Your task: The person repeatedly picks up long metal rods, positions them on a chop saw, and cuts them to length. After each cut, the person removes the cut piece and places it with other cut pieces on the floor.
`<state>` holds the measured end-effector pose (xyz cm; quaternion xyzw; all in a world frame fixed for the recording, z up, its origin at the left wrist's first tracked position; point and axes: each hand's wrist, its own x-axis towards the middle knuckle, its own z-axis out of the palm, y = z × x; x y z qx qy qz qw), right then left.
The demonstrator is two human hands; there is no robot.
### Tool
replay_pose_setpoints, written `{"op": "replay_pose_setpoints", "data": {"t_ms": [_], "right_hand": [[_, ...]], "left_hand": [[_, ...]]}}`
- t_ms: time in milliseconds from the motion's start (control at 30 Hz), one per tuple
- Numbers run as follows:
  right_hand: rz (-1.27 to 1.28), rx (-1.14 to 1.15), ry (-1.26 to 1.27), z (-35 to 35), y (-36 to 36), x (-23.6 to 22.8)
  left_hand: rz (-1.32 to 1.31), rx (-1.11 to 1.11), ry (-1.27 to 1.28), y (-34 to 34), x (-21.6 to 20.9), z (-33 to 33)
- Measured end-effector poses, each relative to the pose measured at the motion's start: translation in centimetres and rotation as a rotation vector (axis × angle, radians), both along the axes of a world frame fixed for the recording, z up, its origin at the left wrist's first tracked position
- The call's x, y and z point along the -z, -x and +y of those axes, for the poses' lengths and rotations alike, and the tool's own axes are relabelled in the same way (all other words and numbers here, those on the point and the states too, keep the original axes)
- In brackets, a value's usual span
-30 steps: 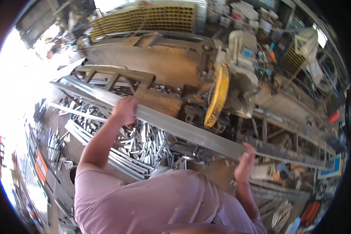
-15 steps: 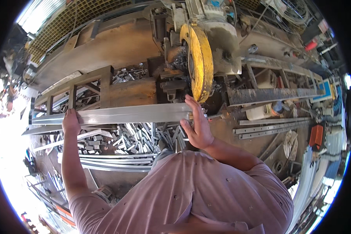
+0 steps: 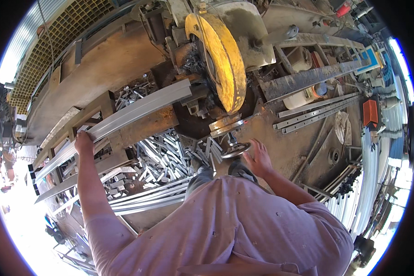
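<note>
My left hand [image 3: 84, 142] is closed round the near edge of long silver metal bars [image 3: 142, 106], which look stacked together. The bars lie slanted across the rusty machine bed, their right end close to the yellow blade guard [image 3: 225, 64] of a large cut-off saw. My right hand [image 3: 259, 160] is open, fingers spread, at the right rim of a round metal handwheel [image 3: 236, 150]. Whether the fingertips touch the wheel I cannot tell. A threaded screw joins this wheel to the vise jaw [image 3: 224, 125] below the guard.
Short metal offcuts [image 3: 163, 158] are heaped on the floor left of my feet, beside long tubes [image 3: 152, 195]. A steel frame [image 3: 308, 80] extends to the right of the saw. Punched bars [image 3: 317, 112] and an orange box [image 3: 370, 113] lie farther right.
The bars' right end has swung away from me onto the machine bed. My right hand has left that end and come down to the handwheel. My left hand stays on the bars.
</note>
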<state>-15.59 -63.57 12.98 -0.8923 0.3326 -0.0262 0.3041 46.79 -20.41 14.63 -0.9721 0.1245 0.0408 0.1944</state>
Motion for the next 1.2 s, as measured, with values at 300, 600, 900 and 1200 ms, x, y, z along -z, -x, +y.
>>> {"op": "replay_pose_setpoints", "data": {"t_ms": [300, 600, 900, 1200], "right_hand": [[0.293, -0.211, 0.01, 1.0, -2.3, 3.0], [0.448, -0.286, -0.034, 1.5, -3.3, 1.7], [0.437, -0.334, -0.105, 0.7, -2.9, 2.4], [0.435, -0.479, -0.103, 1.0, -3.1, 1.0]], "left_hand": [[-0.024, -0.016, -0.017, -1.8, 3.3, -2.6], [0.0, -0.007, -0.046, -1.3, 5.6, -2.3], [0.032, -0.053, -0.097, 0.2, 7.8, -3.9], [0.012, 0.022, -0.134, 2.8, 8.0, -9.3]]}}
